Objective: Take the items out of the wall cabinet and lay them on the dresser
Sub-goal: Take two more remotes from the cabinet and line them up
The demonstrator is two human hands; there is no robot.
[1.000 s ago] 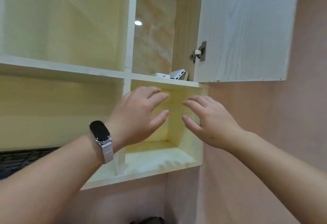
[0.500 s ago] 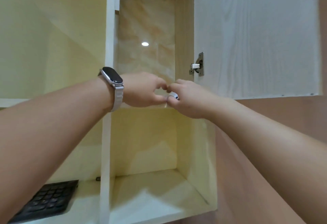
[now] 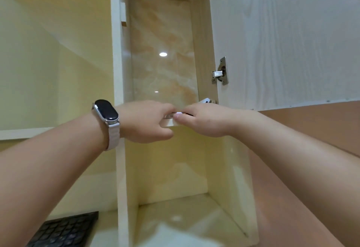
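Two hands meet at the front lip of the upper shelf [image 3: 169,123] in the wall cabinet [image 3: 116,51], and between them they hide nearly all of a small flat item [image 3: 176,113] lying there; what it is can't be made out. The right hand [image 3: 204,120] curls over it, thumb on its front edge, pinching. The left hand [image 3: 144,122] curls onto the other end, grip unclear. A white corner [image 3: 204,100] peeks out behind the right knuckles. A second ago both hands were spread open lower down.
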